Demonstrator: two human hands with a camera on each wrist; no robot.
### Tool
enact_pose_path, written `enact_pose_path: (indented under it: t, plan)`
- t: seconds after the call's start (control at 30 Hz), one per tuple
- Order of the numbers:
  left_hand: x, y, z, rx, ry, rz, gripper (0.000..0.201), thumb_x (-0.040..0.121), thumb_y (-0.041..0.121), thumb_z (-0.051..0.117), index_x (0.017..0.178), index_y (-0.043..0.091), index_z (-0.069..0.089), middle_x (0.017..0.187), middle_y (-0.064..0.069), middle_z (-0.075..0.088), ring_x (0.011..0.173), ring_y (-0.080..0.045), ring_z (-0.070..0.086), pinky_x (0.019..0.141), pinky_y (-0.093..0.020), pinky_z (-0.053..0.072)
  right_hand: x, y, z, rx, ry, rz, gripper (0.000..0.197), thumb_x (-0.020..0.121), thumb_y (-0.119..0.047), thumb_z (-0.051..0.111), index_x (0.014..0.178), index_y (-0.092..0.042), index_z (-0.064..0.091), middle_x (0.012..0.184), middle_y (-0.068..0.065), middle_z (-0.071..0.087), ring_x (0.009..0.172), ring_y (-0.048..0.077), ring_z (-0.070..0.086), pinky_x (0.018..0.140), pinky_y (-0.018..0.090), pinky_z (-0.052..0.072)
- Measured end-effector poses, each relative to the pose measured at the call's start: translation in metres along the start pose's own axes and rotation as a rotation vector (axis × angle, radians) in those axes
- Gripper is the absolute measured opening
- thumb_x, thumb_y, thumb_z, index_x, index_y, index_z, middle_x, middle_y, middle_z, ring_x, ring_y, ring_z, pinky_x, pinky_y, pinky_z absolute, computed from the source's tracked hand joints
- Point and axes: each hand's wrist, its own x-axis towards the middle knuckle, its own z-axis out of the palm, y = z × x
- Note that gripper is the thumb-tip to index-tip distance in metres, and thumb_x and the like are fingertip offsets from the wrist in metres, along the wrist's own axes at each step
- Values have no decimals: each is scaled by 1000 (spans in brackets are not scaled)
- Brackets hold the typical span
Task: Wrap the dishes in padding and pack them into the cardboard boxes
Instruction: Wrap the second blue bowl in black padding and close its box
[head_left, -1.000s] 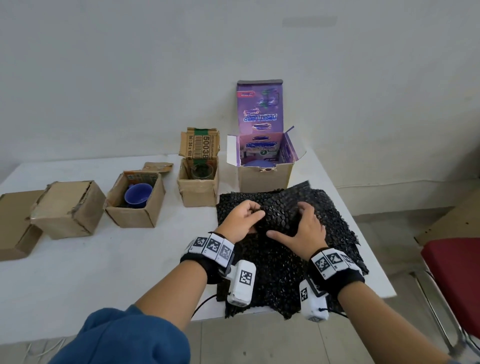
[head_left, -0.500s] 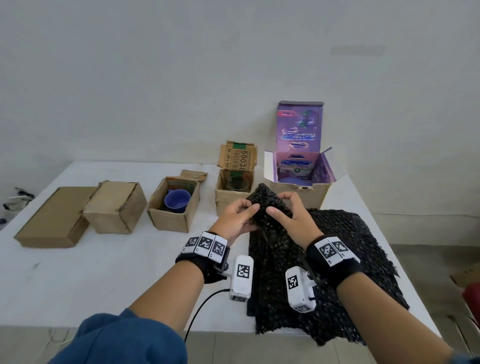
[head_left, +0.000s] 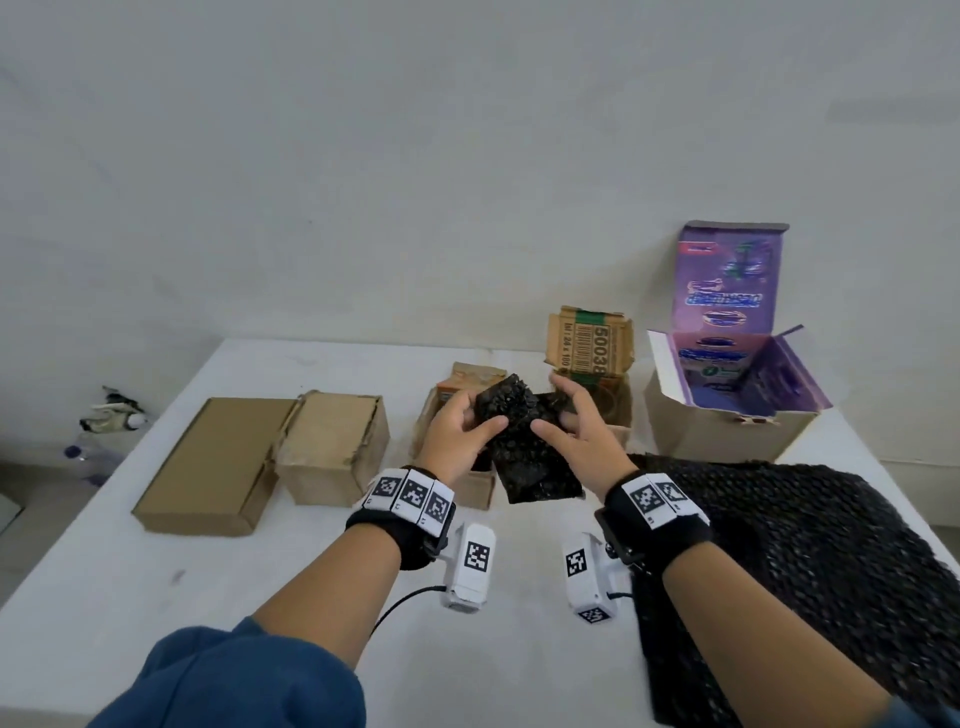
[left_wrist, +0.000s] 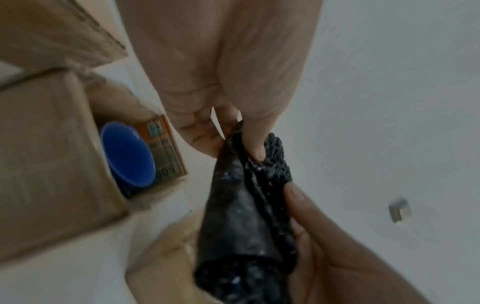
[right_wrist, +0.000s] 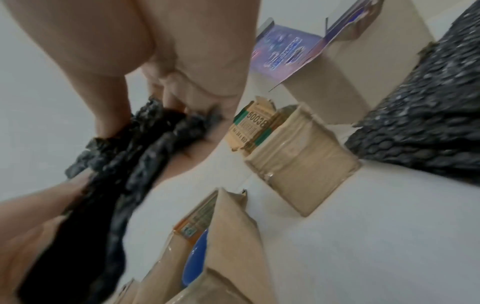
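Observation:
Both hands hold up one small sheet of black bubble padding (head_left: 524, 447) above the table, in front of the open cardboard boxes. My left hand (head_left: 462, 431) pinches its left top edge between thumb and fingers (left_wrist: 255, 142). My right hand (head_left: 576, 426) grips its right top edge, and the sheet (right_wrist: 135, 148) hangs down from it. A blue cup (left_wrist: 128, 154) stands inside the small open box (left_wrist: 64, 156) just behind the sheet; the same cup (right_wrist: 194, 259) shows in the right wrist view. A glass dish (head_left: 608, 400), half hidden, sits in the box with the barcode flap (head_left: 589, 348).
A pile of black bubble padding (head_left: 810, 551) covers the table's right side. A purple-lined open box (head_left: 727, 410) stands at the back right. Two closed cardboard boxes (head_left: 332, 452) (head_left: 213, 462) lie to the left. The white table (head_left: 156, 597) ends near my arms.
Both hands lifted one padding sheet off the pile on the right, raised it and carried it left, over the box with the blue cup. My head view has swung left.

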Motion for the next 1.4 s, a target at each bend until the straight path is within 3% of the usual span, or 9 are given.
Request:
enact_pose_path:
  t: [0.07, 0.23, 0.4, 0.5, 0.67, 0.83, 1.03, 1.17, 1.4]
  plan:
    - [11, -4, -22, 182, 13, 70, 21, 83, 15, 69, 99, 25, 58, 105, -4, 67, 98, -20, 64, 85, -37, 53, 15, -2, 19, -66, -19, -74, 51, 84, -33, 61, 130, -46, 42, 135, -2, 52, 124, 19, 51, 102, 42, 45]
    - [33, -17, -66, 266, 19, 95, 32, 80, 10, 71, 105, 22, 55, 95, 3, 66, 89, -16, 64, 80, -28, 50, 46, -12, 61, -282, 122, -142, 27, 88, -8, 60, 109, -24, 66, 112, -5, 65, 111, 15, 57, 101, 33, 44]
    - [48, -42, -94, 472, 31, 7, 32, 94, 18, 53, 126, 13, 52, 127, -6, 52, 114, -18, 52, 97, -29, 43, 66, -5, 96, -499, 217, -64, 25, 91, -14, 57, 114, -19, 65, 120, 7, 52, 113, 21, 51, 96, 18, 33]
    - [50, -54, -102, 396, -50, -129, 34, 100, 20, 40, 132, 13, 48, 129, -11, 53, 109, -25, 56, 96, -43, 48, 65, 8, 116, -574, 53, -56, 30, 93, -14, 54, 122, -14, 62, 129, 12, 45, 121, 25, 46, 103, 21, 30]
    - [51, -66, -105, 470, -134, -112, 34, 100, 23, 40, 131, 16, 51, 127, -5, 59, 115, -21, 55, 99, -32, 41, 60, 18, 129, -622, -212, -52, 29, 92, -17, 55, 120, -12, 59, 123, 8, 56, 117, 22, 50, 100, 25, 38]
    - [52, -69, -105, 423, -131, -100, 37, 98, 25, 46, 134, 18, 47, 123, -8, 62, 111, -21, 59, 99, -37, 46, 64, 21, 129, -731, -266, 0, 60, 80, -30, 69, 129, -17, 38, 127, 10, 50, 118, 26, 46, 99, 42, 42]
    - [53, -72, -105, 504, -137, -20, 28, 94, 16, 54, 120, 11, 63, 118, -7, 66, 105, -20, 61, 86, -19, 43, 70, 15, 134, -1019, -437, -47, 34, 92, -29, 52, 121, -11, 57, 123, 13, 52, 114, 32, 44, 87, 41, 39]
    - [53, -72, -103, 530, -127, -13, 29, 92, 13, 55, 120, 13, 63, 116, -7, 67, 102, -20, 62, 90, -29, 49, 65, 22, 136, -1152, -461, -37, 37, 95, -34, 42, 115, -11, 62, 121, 12, 41, 112, 31, 37, 85, 38, 30]
    - [50, -73, -100, 545, -97, -57, 33, 89, 3, 56, 120, 13, 64, 108, -10, 68, 98, -25, 62, 90, -38, 51, 71, 11, 133, -1200, -623, -11, 44, 97, -35, 32, 108, -11, 66, 118, 8, 54, 110, 31, 38, 89, 45, 28]
